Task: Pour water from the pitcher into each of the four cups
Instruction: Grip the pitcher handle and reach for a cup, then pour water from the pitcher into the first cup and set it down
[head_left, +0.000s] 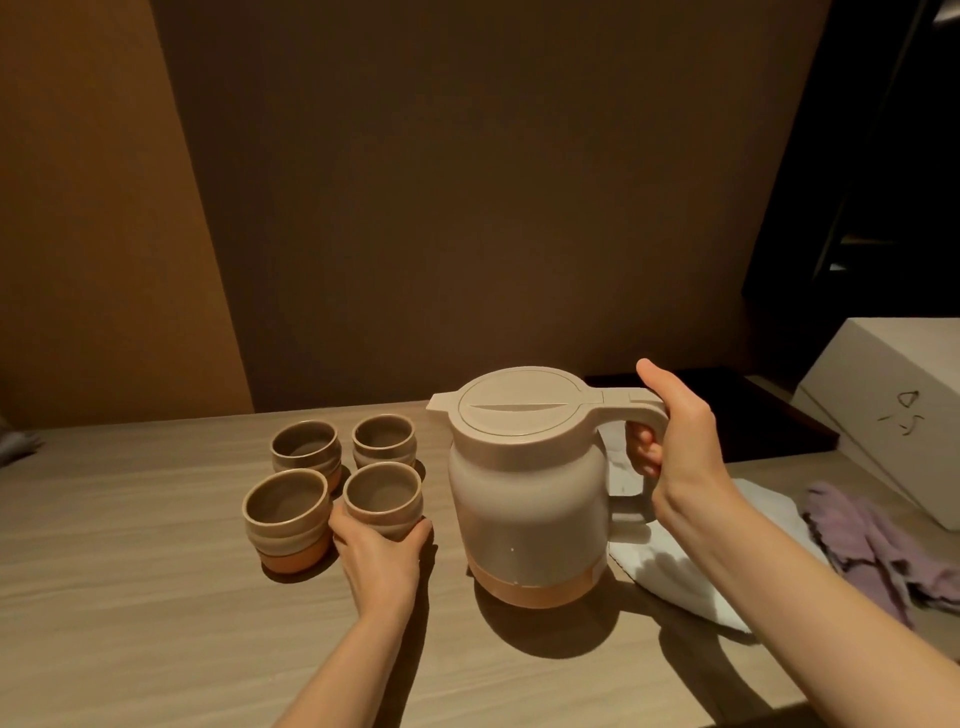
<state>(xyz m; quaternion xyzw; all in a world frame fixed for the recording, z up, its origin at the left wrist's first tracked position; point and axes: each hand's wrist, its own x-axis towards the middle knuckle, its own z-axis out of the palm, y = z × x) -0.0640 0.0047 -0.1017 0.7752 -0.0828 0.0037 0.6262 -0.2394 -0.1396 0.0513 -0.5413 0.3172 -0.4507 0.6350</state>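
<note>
A brown wall stands behind the pale wooden tabletop (156, 597). Four ceramic cups stand close together in a square on the left. My left hand (382, 558) has its fingers around the near right cup (383, 496), which stands on the tabletop. My right hand (675, 431) holds the handle of the beige pitcher (527, 493) with fingers closed around it; the lid is closed. The pitcher is upright just right of the cups. A white cloth (670, 571), a purple cloth (878, 551) and a white box (893, 410) lie further right.

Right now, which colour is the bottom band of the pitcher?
Orange-terracotta, below the beige pitcher body; head view.
</note>
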